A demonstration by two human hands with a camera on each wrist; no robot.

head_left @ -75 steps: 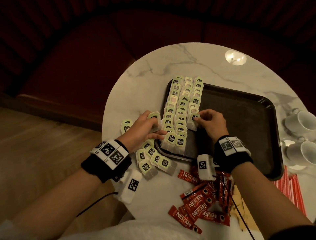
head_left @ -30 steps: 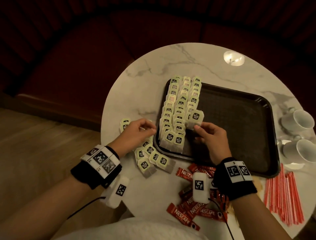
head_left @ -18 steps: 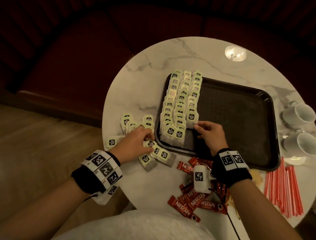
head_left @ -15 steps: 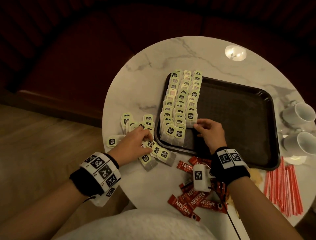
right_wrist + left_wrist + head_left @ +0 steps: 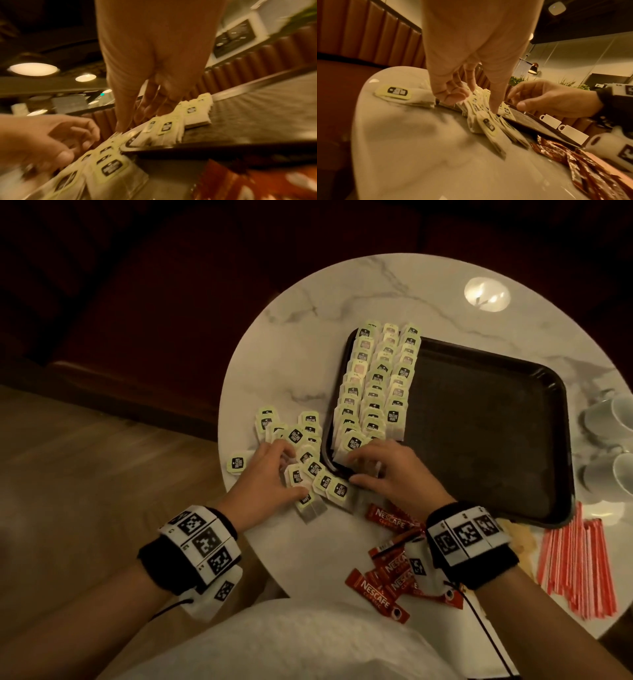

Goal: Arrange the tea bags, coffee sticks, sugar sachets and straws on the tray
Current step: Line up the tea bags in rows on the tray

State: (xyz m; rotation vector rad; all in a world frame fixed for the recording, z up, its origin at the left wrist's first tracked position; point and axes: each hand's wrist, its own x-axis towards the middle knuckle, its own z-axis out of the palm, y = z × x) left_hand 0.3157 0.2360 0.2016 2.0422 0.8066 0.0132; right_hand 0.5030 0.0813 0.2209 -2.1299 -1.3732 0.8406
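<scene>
A dark tray (image 5: 479, 422) holds three rows of green-labelled tea bags (image 5: 376, 385) along its left side. More loose tea bags (image 5: 296, 436) lie on the marble table just left of it. My left hand (image 5: 291, 474) sits on this pile, and in the left wrist view its curled fingers (image 5: 452, 94) and thumb close round a few bags. My right hand (image 5: 370, 463) lies at the tray's near left corner. Its straight fingers (image 5: 145, 112) touch the nearest bags of the rows (image 5: 192, 112), holding nothing. Red coffee sticks (image 5: 387, 570) lie near me. Red-striped straws (image 5: 575, 563) lie at the right.
Two white cups (image 5: 609, 419) stand right of the tray, close to the table's edge. A single tea bag (image 5: 236, 463) lies near the left rim. A red padded bench runs behind the table. The tray's right part (image 5: 248, 121) is bare.
My right hand has slid left from the end of the third row to the tray's near left corner. The left hand stays on the loose pile, fingers curling in.
</scene>
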